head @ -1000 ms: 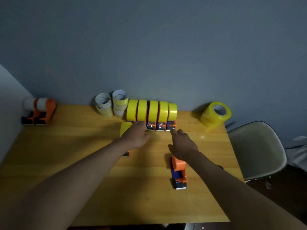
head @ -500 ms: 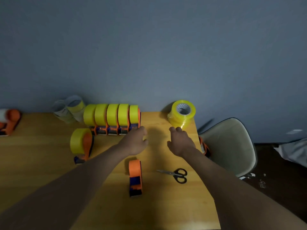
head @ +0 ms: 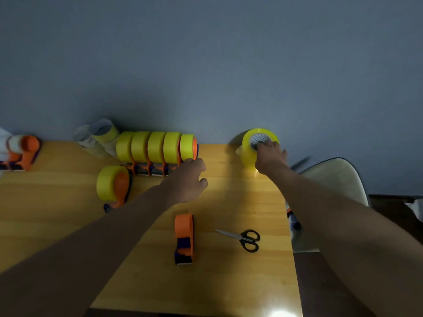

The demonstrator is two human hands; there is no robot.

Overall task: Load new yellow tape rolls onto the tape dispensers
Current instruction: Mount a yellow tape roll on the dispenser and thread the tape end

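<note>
A stack of yellow tape rolls (head: 248, 154) stands at the back right of the wooden table (head: 229, 282). My right hand (head: 270, 156) grips the top roll, fingers hooked into its core. My left hand (head: 188, 179) hovers with loosely curled fingers, holding nothing, beside the right end of a row of several dispensers loaded with yellow tape (head: 155, 147). One more loaded dispenser (head: 112, 184) stands apart in front of that row. An empty orange and blue dispenser (head: 184, 236) lies in the middle of the table.
Black-handled scissors (head: 245, 239) lie right of the empty dispenser. Used tape cores (head: 98, 138) stand at the back left wall, and dispensers with white rolls (head: 23, 149) at the far left. A beige chair (head: 332, 179) stands past the table's right edge, where another dispenser (head: 293, 219) sits.
My right hand has reached forward to the right and taken hold of the yellow stack's top roll. My left hand stayed by the row. The view has swung right.
</note>
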